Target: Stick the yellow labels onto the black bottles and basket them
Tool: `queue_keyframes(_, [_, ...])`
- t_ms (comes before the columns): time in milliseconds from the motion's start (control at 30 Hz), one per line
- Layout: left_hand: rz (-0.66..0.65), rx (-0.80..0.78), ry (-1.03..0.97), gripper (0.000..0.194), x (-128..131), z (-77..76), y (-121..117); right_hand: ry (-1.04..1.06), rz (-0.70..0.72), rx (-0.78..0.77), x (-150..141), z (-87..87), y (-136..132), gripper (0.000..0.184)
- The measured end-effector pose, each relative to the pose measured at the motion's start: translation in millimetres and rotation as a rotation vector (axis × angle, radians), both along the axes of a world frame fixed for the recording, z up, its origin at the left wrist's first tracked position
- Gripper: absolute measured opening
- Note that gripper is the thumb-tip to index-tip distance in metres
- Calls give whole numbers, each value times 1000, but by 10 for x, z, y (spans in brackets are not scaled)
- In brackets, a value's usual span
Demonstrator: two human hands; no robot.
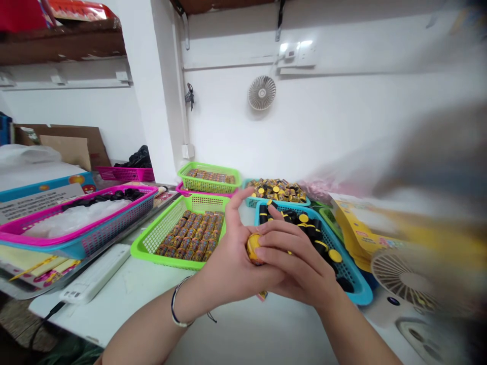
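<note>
- Right now, the yellow-capped cylinder [254, 248] sits between the two hands, above the white table [114, 317]; its yellow end shows, and the fingers hide most of the rest.
- The left hand [232, 258] is half open, with its fingers [239, 200] spread and pointing up and away while its palm side presses against the cylinder. A thin bracelet [177, 304] circles the left wrist.
- The right hand [297, 258] curves over the cylinder, with its fingers [270, 241] wrapped across it, so the cylinder is held between both hands.
- Just beyond the right hand, a blue plastic basket [353, 284] holds loose black cylinders with yellow caps.
- Left of the hands, a green mesh basket [139, 251] holds neat rows of labelled cylinders, and a second green basket [190, 167] behind it holds more.
- A teal basket [277, 204] at the back is heaped with yellow-and-black cylinders.
- Further left, a pink-and-blue basket [76, 242] holds white and black plastic bags.
- To the right, a yellow printed package [365, 238] lies beside the blue basket, and a small white fan [399, 276] stands blurred near the frame's edge.
</note>
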State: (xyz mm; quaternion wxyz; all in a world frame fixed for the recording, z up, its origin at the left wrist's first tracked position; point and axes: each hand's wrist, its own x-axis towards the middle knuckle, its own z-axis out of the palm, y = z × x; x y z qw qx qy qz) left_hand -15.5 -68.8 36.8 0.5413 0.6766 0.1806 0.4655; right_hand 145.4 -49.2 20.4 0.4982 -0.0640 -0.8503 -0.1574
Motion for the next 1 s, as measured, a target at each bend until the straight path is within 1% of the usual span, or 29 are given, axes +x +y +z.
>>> queue_keyframes(67, [-66,-49,-17,109,-9,24,13,4,39,-39,-2,-16,9,43])
queue_keyframes(100, [-75,-67,-20,109,-13,32,19,8,54,-60,-4,-24,11,44])
queue_keyframes(233, [-49,-85,1,106,-37,24,37,47,66,-122,-15,-54,9,49])
queue_keyframes(333, [-43,-45,32,106,-68,8,42,61,87,-129,-30,-59,7,52])
queue_keyframes(433, [-55,-4,50,104,-104,35,31,89,119,-128,-60,-42,1,50])
queue_keyframes(567, [-128,-29,78,100,-136,104,1,92,128,-99,-97,-8,-23,54])
queue_keyframes(633, [-146,-43,73,99,-132,113,-4,88,120,-101,-99,-4,-32,53])
queue_keyframes(800, [-79,-34,27,101,-87,65,22,60,107,-125,-48,-21,-24,45])
queue_keyframes(900, [-54,-5,93,99,-110,60,42,40,81,-99,-17,-14,-7,46])
queue_keyframes(1000, [92,94,183,86,-199,95,62,62,25,-28,-27,-3,38,50])
